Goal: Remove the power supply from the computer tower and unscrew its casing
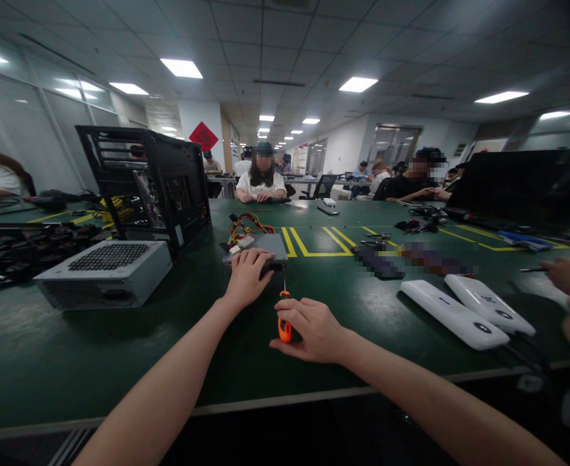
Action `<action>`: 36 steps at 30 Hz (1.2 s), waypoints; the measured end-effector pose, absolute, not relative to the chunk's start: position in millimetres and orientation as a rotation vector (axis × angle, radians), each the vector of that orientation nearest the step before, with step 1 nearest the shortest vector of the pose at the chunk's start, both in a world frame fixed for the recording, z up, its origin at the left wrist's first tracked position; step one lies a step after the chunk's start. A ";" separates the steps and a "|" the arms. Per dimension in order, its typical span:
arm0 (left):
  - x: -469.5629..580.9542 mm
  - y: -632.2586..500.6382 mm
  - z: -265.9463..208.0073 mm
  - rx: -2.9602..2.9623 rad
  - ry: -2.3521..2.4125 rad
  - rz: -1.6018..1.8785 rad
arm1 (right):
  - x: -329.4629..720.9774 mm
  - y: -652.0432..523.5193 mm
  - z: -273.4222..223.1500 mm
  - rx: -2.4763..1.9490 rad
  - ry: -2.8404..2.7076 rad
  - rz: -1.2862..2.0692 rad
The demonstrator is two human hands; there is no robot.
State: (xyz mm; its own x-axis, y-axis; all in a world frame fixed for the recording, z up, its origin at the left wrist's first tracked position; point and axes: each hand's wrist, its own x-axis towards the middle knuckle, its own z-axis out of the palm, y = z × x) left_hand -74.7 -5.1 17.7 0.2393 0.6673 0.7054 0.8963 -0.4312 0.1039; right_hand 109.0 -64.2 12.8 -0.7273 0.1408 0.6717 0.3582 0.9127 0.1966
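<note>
A small grey power supply (271,244) with a bundle of coloured cables (250,225) behind it sits on the green table in front of me. My left hand (247,277) holds it from above, fingers over its top and thumb along the near side. In my right hand (311,329) is an orange and black screwdriver (285,329), pinched by the handle. Its thin shaft points away from me, and the tip meets the power supply's near right corner. Whether the tip sits in a screw is too small to tell.
To the left stand a larger power supply (107,272) and an open black computer case (187,188). Two white power banks (452,312) lie on the right, near another person's hand (569,275). A black monitor (527,191) stands beyond. Someone sits opposite (264,184).
</note>
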 end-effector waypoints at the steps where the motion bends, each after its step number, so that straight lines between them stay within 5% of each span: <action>1: -74.6 -5.2 17.9 -2.198 -1.452 -0.998 | 108.8 -63.3 11.5 -0.364 -2.355 -0.398; 36: -80.9 -23.2 19.7 -2.380 -1.250 -0.631 | 112.6 -64.2 15.3 -0.414 -2.363 -0.250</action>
State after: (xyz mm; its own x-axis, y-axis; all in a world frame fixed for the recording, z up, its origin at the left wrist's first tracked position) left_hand -80.9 -23.2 19.7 0.5039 0.6679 0.5477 0.8373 -0.5334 -0.1199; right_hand 112.6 -64.2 15.3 -0.6939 0.2243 0.6842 0.3624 0.9299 0.0628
